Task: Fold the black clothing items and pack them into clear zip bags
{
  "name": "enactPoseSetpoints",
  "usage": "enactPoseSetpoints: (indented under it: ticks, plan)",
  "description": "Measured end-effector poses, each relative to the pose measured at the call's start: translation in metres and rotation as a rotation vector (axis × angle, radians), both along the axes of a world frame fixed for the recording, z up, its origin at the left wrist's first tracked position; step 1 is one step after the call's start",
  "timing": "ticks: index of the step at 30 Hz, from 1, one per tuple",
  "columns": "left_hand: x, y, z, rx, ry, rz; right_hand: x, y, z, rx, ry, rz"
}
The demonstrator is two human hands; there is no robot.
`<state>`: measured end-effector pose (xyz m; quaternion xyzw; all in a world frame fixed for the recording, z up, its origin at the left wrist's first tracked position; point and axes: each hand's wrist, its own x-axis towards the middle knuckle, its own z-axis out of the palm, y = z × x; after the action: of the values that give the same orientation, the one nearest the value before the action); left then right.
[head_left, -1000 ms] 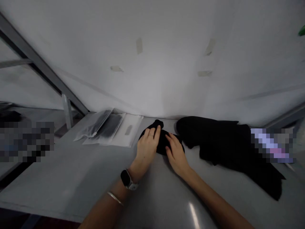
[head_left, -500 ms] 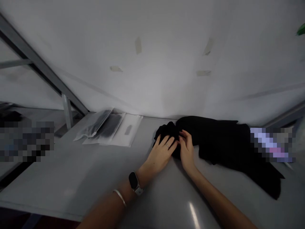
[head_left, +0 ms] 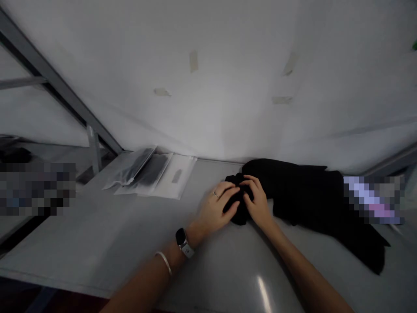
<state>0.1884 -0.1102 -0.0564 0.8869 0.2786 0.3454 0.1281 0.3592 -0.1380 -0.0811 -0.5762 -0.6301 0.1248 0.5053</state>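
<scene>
A small bundle of black cloth [head_left: 240,214] lies bunched up on the grey table, between my two hands. My left hand [head_left: 215,211], with a ring on one finger, grips its left side with bent fingers. From the right, my right hand [head_left: 259,206] curls its fingers over the bundle's top and side. Just beyond my right hand, a larger black garment [head_left: 306,191] is spread along the back of the table. Whether the bundle is joined to that garment cannot be made out, black against black.
Several clear plastic bags [head_left: 177,176], some with dark contents, lie overlapping at the back left of the grey table [head_left: 130,243]. A white wall [head_left: 221,100] with tape pieces rises behind. Metal frame bars [head_left: 65,87] stand at the left. Blurred-out areas lie at both sides.
My left hand has shifted slightly left and turned from lying over the bundle to gripping its side. The bundle has become more compact. The larger garment stays in place.
</scene>
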Motion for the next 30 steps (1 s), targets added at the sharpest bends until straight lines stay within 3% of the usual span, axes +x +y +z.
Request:
enactPoseSetpoints:
  ticks: [2,4,7,10,14,18,21,23,25,30]
  plan:
    - [0.002,0.004,-0.001,-0.100,0.030,0.048,0.000,0.001,-0.004,0.001,0.018,-0.029]
    - [0.003,0.009,-0.002,-0.122,0.106,-0.012,0.001,0.002,-0.006,-0.005,0.051,-0.059]
    - [0.005,0.012,-0.003,-0.062,0.223,-0.087,0.004,0.003,-0.004,-0.016,0.160,-0.145]
    - [0.006,0.009,-0.002,0.023,0.342,-0.071,0.005,0.001,0.007,0.047,0.217,-0.201]
    - [0.008,0.001,0.003,0.054,0.375,-0.096,-0.003,-0.002,0.014,0.066,-0.005,-0.039]
    - [0.001,0.011,0.007,-0.068,0.201,-0.125,-0.010,-0.004,0.001,-0.104,-0.209,0.058]
    - [-0.016,0.035,0.008,-0.104,0.102,0.153,-0.011,-0.005,-0.005,-0.167,-0.308,0.083]
    - [-0.034,0.054,0.009,-0.050,0.159,0.423,-0.011,-0.007,-0.004,-0.177,-0.379,0.099]
    - [-0.054,0.073,0.008,-0.033,0.240,0.615,-0.011,-0.009,-0.001,-0.180,-0.456,0.121]
    - [-0.093,0.100,0.001,-0.174,0.353,0.790,-0.011,-0.012,0.006,-0.210,-0.605,0.182]
